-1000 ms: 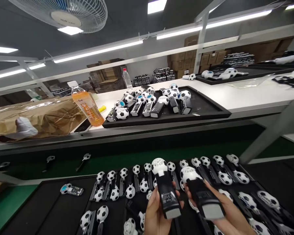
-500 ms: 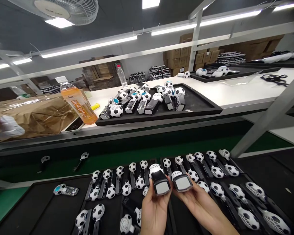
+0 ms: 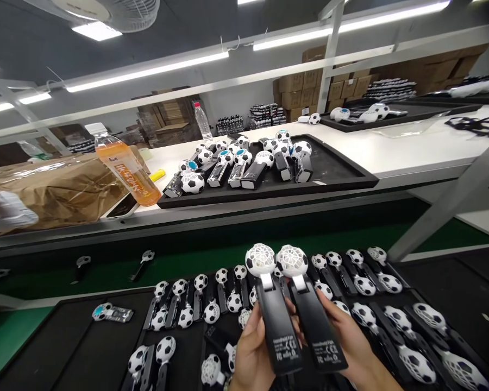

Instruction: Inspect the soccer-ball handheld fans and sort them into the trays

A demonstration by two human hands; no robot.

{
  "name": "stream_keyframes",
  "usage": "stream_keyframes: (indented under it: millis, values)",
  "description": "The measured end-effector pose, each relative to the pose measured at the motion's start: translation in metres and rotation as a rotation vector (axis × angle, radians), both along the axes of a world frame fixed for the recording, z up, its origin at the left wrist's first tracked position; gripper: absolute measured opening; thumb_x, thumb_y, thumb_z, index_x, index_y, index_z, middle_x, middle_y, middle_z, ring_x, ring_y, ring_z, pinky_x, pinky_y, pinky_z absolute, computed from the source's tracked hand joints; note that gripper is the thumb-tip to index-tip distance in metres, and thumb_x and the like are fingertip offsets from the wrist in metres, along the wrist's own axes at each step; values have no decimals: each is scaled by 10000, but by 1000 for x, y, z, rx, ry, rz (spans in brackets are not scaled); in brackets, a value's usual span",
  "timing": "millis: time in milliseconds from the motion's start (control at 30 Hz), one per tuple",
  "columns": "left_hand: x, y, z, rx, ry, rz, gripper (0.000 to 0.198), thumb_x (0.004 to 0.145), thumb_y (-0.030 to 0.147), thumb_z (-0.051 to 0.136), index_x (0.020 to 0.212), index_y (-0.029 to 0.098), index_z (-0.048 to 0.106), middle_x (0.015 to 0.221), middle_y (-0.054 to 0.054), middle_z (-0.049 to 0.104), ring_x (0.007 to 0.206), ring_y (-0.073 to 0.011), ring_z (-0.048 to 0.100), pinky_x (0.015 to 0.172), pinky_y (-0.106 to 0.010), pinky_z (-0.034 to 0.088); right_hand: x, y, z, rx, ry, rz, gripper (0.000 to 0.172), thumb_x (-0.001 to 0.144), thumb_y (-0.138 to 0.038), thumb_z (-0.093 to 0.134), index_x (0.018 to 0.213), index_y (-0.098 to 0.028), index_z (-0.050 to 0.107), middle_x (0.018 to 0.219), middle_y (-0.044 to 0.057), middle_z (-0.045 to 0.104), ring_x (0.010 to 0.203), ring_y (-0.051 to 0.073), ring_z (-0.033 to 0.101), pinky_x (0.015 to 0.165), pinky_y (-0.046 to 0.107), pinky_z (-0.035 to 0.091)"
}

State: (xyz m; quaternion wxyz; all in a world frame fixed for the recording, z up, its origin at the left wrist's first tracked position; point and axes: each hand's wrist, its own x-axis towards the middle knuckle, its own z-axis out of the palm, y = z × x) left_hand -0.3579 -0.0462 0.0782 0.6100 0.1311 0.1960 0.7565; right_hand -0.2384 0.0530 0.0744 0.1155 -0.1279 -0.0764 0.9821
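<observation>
My left hand [image 3: 250, 347] is closed around a black handheld fan [image 3: 277, 320] with a white-and-black football-patterned head. A matching handheld fan [image 3: 315, 320] is in my right hand [image 3: 350, 336], its fingers wrapped around the handle. Both fans stand side by side, heads up, with their printed backs facing me; the print on them reads "Handheld Fan". Their heads are close together. Below them, rows of similar football fans [image 3: 212, 312] lie in black trays, partly hidden by my hands.
A raised white shelf [image 3: 424, 149] holds a black tray [image 3: 338, 163] of more fans, an orange drink bottle [image 3: 126, 171], a phone [image 3: 124, 206] and a brown paper package [image 3: 65, 190]. A slanted metal post [image 3: 444, 201] stands at right. One fan [image 3: 112, 313] lies apart at left.
Both fans have been tipped upright, so their backs and handles show instead of their base ends. My hands still hold them. The view has shifted slightly.
</observation>
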Motion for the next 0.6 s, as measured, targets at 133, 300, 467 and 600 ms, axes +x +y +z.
stream_keyframes:
  millis: [133, 300, 467, 600]
  values:
    - [0, 1, -4, 9, 49, -11, 324, 784, 319, 645, 1060, 151, 674, 1042, -123, 695, 781, -212, 667, 640, -302, 541, 0, 2, 2, 86, 134, 70, 507, 869, -517, 522, 1061, -66, 649, 896, 95, 695, 854, 157, 644, 854, 268, 489]
    - [-3, 4, -10, -46, 40, -17, 309, 787, 341, 639, 1057, 196, 680, 1043, -98, 694, 793, -211, 661, 645, -307, 530, -1, 5, -2, 133, 56, 52, 524, 847, -551, 531, 1043, -82, 659, 841, 85, 687, 793, 152, 637, 800, 263, 489]
    - [-6, -1, -24, -226, 147, 46, 328, 784, 296, 651, 1096, 196, 653, 1057, -102, 678, 796, -195, 643, 667, -302, 512, 7, 8, -16, 465, -412, -15, 474, 709, -399, 718, 1112, -175, 609, 873, 37, 681, 789, 169, 638, 769, 286, 493]
    - [-7, -11, -64, -493, 267, 77, 531, 731, 207, 693, 1241, 207, 543, 1155, -109, 629, 824, -173, 624, 727, -291, 492, 26, 4, -65, 777, -634, 95, 770, 646, -276, 641, 1362, -174, 379, 1082, 71, 651, 982, 203, 611, 853, 297, 468]
